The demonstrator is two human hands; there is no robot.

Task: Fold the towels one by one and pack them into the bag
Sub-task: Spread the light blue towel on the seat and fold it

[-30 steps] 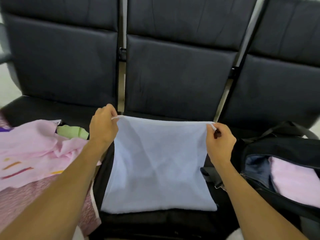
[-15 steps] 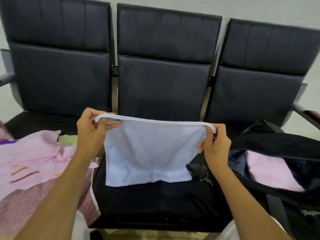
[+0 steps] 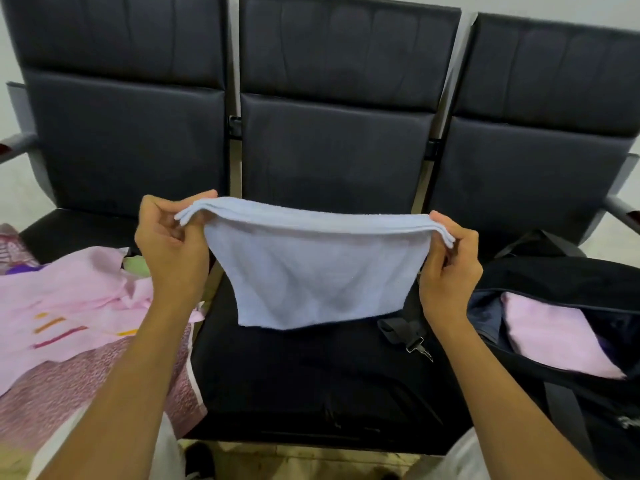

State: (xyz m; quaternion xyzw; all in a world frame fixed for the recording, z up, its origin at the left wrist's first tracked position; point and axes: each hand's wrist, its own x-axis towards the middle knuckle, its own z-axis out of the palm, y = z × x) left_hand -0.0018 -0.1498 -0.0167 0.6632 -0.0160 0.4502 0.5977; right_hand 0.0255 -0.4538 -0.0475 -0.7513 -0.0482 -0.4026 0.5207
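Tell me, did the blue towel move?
Yes. The blue towel went up: its bottom edge lay low on the seat, now it hangs higher, folded shorter.

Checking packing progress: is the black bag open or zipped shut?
Open. The black bag gapes on the right seat, and a folded pink towel shows inside through the opening.

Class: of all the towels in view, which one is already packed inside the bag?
The folded pink towel inside the black bag at right; the others are held or piled outside.

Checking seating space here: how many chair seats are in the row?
3: left seat under the towel pile, middle seat below the blue towel, right seat under the bag, mostly hidden.
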